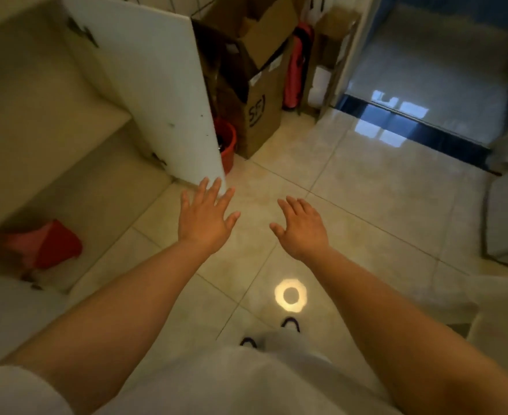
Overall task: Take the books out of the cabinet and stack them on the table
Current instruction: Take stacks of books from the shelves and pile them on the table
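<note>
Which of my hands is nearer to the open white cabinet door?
Left. Your left hand has its fingertips right at the lower corner of the cabinet door. Your right hand is further to the right, out over the floor tiles, clearly apart from it.

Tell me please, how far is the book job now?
Done: the white cabinet door stands open, and the beige shelves in view show no books. In hand: nothing; the left hand and right hand are open above the tiled floor. Left: unclear, since no table or stack is visible.
</note>
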